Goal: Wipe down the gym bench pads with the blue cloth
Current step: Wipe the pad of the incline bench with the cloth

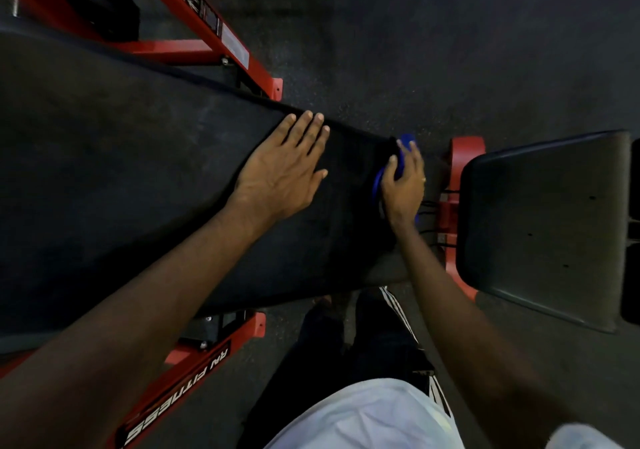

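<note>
A long black back pad (121, 171) of the gym bench runs from the left to the middle of the view. My left hand (287, 168) lies flat on its far right part, fingers straight. At the pad's narrow right end my right hand (403, 181) presses the blue cloth (377, 181) against the end face; blue shows above the fingertips and under the palm. A smaller black seat pad (540, 226) sits to the right, apart from both hands.
The red steel frame (221, 32) passes behind the back pad and another red rail (194, 386) with white lettering runs in front. A red bracket (464, 157) joins the two pads. Dark rubber floor (450, 50) lies all around. My legs stand below the pad's end.
</note>
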`<state>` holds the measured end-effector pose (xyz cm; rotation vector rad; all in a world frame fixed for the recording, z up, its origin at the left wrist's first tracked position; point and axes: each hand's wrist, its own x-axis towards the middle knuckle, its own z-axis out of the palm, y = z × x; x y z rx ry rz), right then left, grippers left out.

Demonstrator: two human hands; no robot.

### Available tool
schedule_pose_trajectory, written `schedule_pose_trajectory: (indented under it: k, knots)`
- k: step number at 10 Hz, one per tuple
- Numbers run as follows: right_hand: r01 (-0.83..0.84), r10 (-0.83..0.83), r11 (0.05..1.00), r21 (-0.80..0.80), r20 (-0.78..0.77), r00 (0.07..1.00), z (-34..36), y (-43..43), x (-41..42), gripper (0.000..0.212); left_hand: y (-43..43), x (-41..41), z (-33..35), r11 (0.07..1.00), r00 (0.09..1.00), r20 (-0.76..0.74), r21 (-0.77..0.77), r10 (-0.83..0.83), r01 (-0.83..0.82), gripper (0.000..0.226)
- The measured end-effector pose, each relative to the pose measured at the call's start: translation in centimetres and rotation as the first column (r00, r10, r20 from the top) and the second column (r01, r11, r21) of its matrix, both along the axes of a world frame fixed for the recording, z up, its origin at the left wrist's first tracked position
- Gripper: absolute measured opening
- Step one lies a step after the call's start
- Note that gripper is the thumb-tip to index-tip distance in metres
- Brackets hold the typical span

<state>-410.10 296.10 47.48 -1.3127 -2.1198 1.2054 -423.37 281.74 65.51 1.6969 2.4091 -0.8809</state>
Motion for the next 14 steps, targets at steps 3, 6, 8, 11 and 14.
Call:
schedule_pose_trajectory:
  k: [3,6,8,11,14]
  knots:
    - [-0.197,0.211,0.97,0.142,-0.093,0.973,4.1,-6.1,1.2,0.037,0.1,0.0,-0.1,1.0,1.0,0.013,0.011,0.015,-0.015,0.069]
    - [-0.334,0.309,0.94,0.074,0.238,0.921,3.1,-0.8,-2.4,0.053,0.1,0.0,0.0,1.0,1.0,0.002,0.001,0.015,-0.015,0.069]
    - [-0.357,0.358,0.928,0.107,0.006,0.934,3.5,-0.9,-2.2,0.048,0.2,0.0,0.0,1.0,1.0,0.002,-0.002,0.012,-0.012,0.069]
    - [-0.281,0.276,0.957,0.069,0.074,0.958,2.1,1.2,-4.4,0.053,0.4,0.0,0.0,1.0,1.0,0.014,-0.013,0.016,-0.016,0.069]
    - [-0.076,0.075,0.997,0.017,0.03,0.997,3.5,-1.0,-3.4,0.044,0.6,0.6,-0.5,0.999,0.999,0.017,-0.007,0.043,-0.043,0.067]
